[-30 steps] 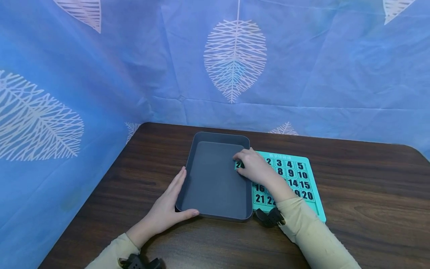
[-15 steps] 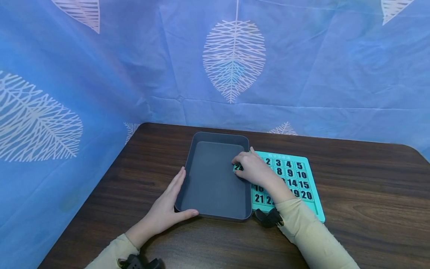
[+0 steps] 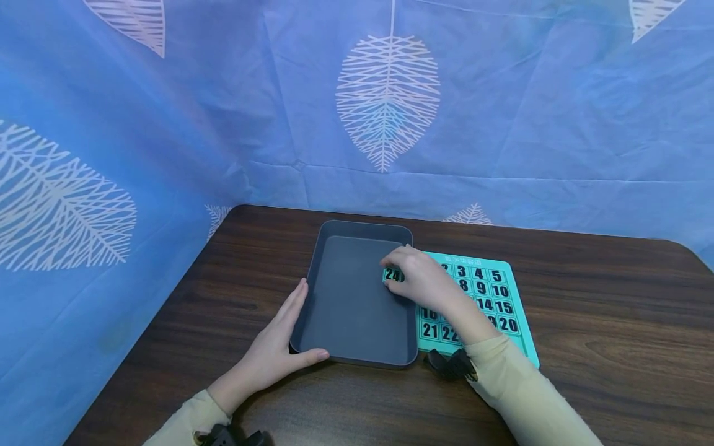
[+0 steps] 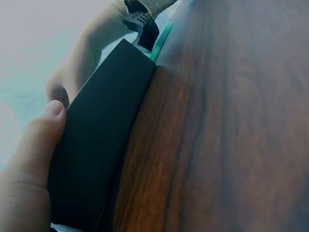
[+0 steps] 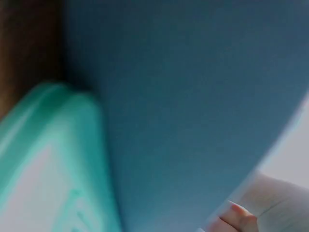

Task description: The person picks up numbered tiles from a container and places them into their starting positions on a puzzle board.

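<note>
A dark grey rectangular tray (image 3: 351, 310) stands on the table. My left hand (image 3: 270, 350) lies along its left side, fingers straight, with the thumb at the front edge. In the left wrist view the thumb (image 4: 41, 133) touches the tray wall (image 4: 106, 130). Over the tray's right part, my right hand (image 3: 426, 282) pinches a teal number tile (image 3: 392, 275) marked 24 between thumb and fingers. Beneath that forearm lies a teal number board (image 3: 502, 300), against the tray's right side. Hand and forearm hide part of its numbers. The right wrist view shows the board's blurred corner (image 5: 58, 130).
The dark wood-grain table (image 3: 608, 310) extends to the right of the board. Behind and to the left hangs a blue cloth (image 3: 502, 105) with white leaf prints. A black wrist device (image 3: 452, 364) is over the board's front edge.
My right hand has shifted slightly left with the tile, and the 24 shows more fully between the fingers. The left hand stays at the tray.
</note>
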A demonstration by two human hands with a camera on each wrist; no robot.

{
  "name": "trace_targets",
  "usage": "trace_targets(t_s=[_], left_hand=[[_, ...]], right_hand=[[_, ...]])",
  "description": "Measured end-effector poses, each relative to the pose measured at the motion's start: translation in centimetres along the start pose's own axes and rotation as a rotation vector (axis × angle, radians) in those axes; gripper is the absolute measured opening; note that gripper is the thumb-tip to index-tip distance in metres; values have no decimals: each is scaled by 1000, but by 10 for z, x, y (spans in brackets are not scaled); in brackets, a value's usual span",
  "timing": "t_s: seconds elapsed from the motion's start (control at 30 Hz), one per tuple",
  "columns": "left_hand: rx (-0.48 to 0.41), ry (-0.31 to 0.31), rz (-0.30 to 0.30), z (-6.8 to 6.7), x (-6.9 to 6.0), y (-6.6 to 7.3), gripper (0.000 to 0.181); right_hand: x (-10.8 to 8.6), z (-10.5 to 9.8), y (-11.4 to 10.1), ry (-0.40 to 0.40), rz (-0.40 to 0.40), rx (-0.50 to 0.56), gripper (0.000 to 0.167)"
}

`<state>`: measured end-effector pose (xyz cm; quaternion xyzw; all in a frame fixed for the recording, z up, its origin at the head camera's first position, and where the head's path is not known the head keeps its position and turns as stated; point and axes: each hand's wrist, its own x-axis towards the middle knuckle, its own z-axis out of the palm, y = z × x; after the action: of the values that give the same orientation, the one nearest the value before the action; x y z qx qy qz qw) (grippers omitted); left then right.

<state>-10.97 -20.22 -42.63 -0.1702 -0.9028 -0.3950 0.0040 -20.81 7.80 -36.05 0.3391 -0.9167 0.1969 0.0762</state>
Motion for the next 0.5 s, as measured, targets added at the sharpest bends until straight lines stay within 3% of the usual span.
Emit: trace_targets(t_s=[0.23, 0.5], left_hand=[[3, 5, 8, 0, 0, -1, 107], [8, 5, 12, 1, 0, -1, 106]], right_hand=[[-15, -20, -17, -11, 3, 19, 32], [-51, -33, -3, -28, 38, 2, 32]])
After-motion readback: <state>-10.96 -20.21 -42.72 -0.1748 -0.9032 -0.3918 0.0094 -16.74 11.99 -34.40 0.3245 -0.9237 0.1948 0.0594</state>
